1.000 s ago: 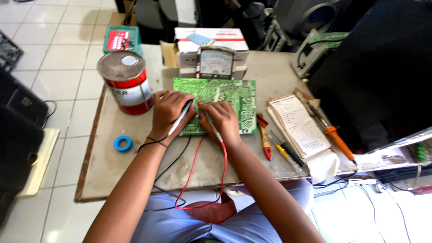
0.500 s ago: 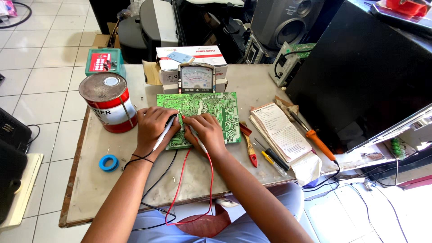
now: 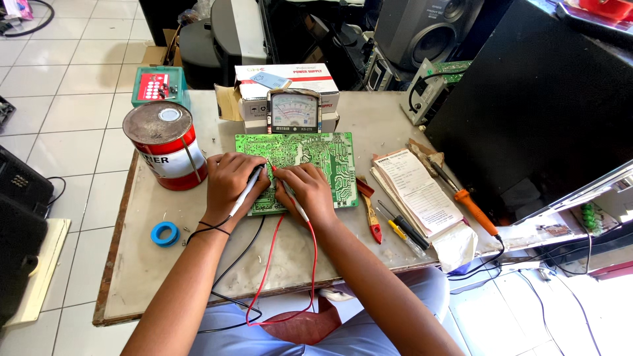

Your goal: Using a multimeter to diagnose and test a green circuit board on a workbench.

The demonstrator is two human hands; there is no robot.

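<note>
A green circuit board (image 3: 316, 158) lies flat on the worn table (image 3: 290, 257). My left hand (image 3: 231, 184) rests on the board's near left part and grips a black test probe (image 3: 245, 192) with a black lead. My right hand (image 3: 304, 188) holds a red test probe (image 3: 285, 186) whose tip touches the board; its red lead runs down to my lap. An analogue meter (image 3: 294, 112) stands upright just behind the board, its dial facing me.
A red and white tin can (image 3: 165, 145) stands left of the board, a blue tape roll (image 3: 165, 233) near it. Right of the board lie red-handled pliers (image 3: 372, 217), screwdrivers (image 3: 402, 232), a paper pad (image 3: 417, 191) and an orange soldering iron (image 3: 471, 206). Boxes and speakers crowd the back.
Both hands stay on the board with the probes. The view has tilted and shifted, showing more of the back of the table and the room behind.
</note>
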